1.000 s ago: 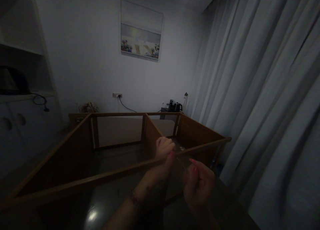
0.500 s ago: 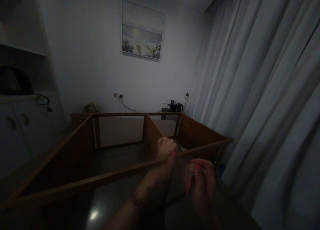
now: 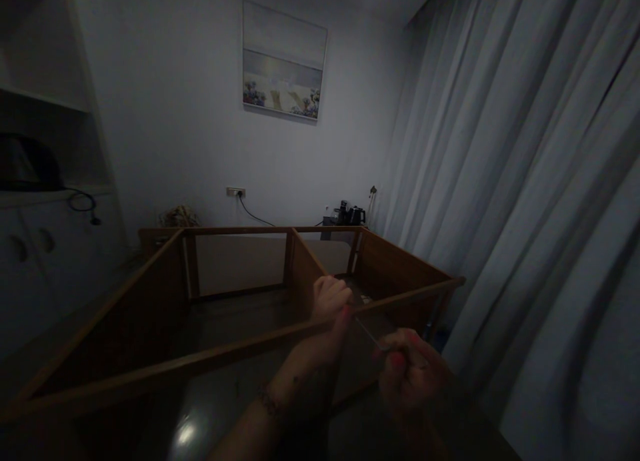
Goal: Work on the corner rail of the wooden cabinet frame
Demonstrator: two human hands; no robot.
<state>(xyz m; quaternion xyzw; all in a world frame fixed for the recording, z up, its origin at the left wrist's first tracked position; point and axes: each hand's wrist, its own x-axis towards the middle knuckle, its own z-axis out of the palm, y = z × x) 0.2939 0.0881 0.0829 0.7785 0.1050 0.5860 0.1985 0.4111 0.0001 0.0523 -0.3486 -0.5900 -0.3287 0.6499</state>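
A brown wooden cabinet frame (image 3: 150,371) lies on its back on the dark glossy floor, with a middle divider (image 3: 304,261). My left hand (image 3: 330,299) is closed over the near front rail where the divider meets it. My right hand (image 3: 407,374) is closed in a pinch on a thin metal tool (image 3: 369,334), whose tip points up at the rail just beside my left thumb. The room is dim and the tool's tip is hard to make out.
Long grey curtains (image 3: 525,201) hang close on the right. A white cupboard (image 3: 45,254) with a dark object and cable stands at left. On the far wall are a picture (image 3: 283,59) and a socket (image 3: 235,192); a kettle (image 3: 353,214) sits behind the frame.
My right hand has drawn back toward me and slightly right, keeping its pinch on the thin tool. My left hand has stayed on the rail.
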